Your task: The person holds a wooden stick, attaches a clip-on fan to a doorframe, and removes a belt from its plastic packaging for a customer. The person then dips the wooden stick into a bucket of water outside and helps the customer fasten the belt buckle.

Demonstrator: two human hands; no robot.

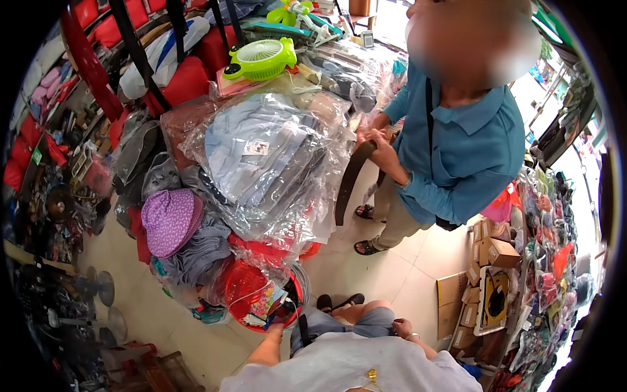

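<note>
My left hand [278, 325] reaches to the near rim of a red basket [244, 321] on my left. Colourful packets [262, 304] and dark small items lie in the basket beside it; the fingers are mostly hidden among them. Close to my right thigh, my right hand [403, 327] hangs with curled fingers, and nothing shows in it. Across from me a person in a blue shirt [465, 147] holds a dark belt [353, 171] in both hands. Between us, clothes in clear plastic bags [258, 147] are piled high.
A purple patterned hat [171, 222] tops folded grey cloth [198, 256] left of the basket. A green fan [262, 57] lies on the pile's far side. Cardboard boxes [465, 307] and packed shelves [547, 261] line the right. A wooden stool [147, 367] stands at lower left.
</note>
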